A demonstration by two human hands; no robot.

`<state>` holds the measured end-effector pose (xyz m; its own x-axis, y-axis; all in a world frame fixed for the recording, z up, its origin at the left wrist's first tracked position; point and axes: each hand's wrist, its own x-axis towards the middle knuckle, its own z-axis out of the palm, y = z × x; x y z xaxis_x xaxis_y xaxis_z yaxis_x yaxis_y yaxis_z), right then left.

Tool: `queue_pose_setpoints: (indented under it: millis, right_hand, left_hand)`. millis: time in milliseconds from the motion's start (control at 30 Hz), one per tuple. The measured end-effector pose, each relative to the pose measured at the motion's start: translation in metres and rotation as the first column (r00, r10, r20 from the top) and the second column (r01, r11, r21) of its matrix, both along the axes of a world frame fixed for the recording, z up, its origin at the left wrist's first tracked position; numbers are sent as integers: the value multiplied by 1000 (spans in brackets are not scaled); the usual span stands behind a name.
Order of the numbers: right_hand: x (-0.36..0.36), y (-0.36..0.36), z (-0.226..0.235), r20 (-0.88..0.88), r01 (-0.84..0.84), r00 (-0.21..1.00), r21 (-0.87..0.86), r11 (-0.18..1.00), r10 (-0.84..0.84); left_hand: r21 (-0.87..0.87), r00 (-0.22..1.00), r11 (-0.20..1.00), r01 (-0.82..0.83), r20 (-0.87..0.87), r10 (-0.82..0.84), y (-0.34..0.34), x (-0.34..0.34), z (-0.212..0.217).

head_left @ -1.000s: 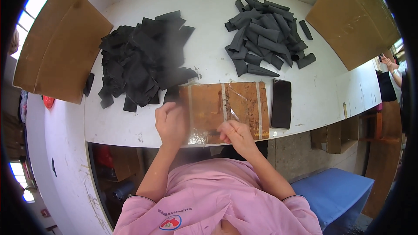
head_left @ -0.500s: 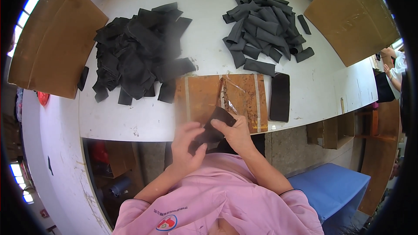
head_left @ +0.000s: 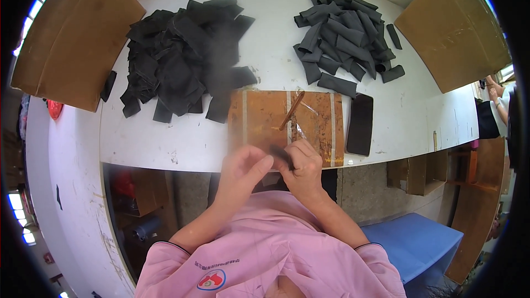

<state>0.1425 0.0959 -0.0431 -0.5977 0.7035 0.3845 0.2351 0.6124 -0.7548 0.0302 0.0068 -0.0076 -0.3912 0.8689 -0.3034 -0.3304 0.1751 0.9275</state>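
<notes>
Over the front edge of the table, my right hand (head_left: pixel 305 166) is closed round a small black fabric piece (head_left: pixel 281 156), and its fingers hide much of it. My left hand (head_left: pixel 243 168), slightly blurred, is curled, its thumb and fingertips brought together at the left side of the same piece. Beyond them lies a worn brown board (head_left: pixel 259 116) with strips of tape. A thin brown stick-like tool (head_left: pixel 292 110) rests on it at a slant. To the far left is a heap of flat black fabric pieces (head_left: pixel 176 66); a heap of rolled dark grey tubes (head_left: pixel 345 33) lies far right.
A black phone (head_left: pixel 360 125) lies beside the board's right edge. Cardboard boxes stand at the left (head_left: pixel 74 38) and right (head_left: pixel 455 30) of the white table (head_left: pixel 160 146). A blue covered seat (head_left: pixel 411 243) is below right. Another person's arm (head_left: pixel 499 105) shows at the far right.
The fabric piece has been turned and now shows less, mostly within my right hand. My right fingers have curled over it. The view has shifted slightly.
</notes>
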Motion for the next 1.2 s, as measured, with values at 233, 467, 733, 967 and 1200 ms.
queue_pose_setpoints:
  millis: [233, 467, 733, 967, 1200]
  right_hand:
    - [2, 2, -3, 65, -36, 998, 322, 946, 16]
    - [2, 0, -2, 138, -54, 990, 533, 844, -23]
    - [8, -11, 30, 47, -220, 974, -53, 974, 223]
    - [0, -11, 29, -94, -136, 988, -185, 973, 120]
    - [-9, -7, 5, -1, 62, 998, 92, 994, -62]
  left_hand:
    - [-119, 965, 993, -25, 256, 55, 0, -9, -14]
    - [-175, 965, 981, -83, 231, 123, 0, -11, -23]
    - [26, 913, 992, -123, -390, 123, -7, 3, -7]
    - [238, 617, 970, -53, -756, 219, -3, 15, -10]
    - [125, 909, 936, -330, -227, 351, 10, 15, -21]
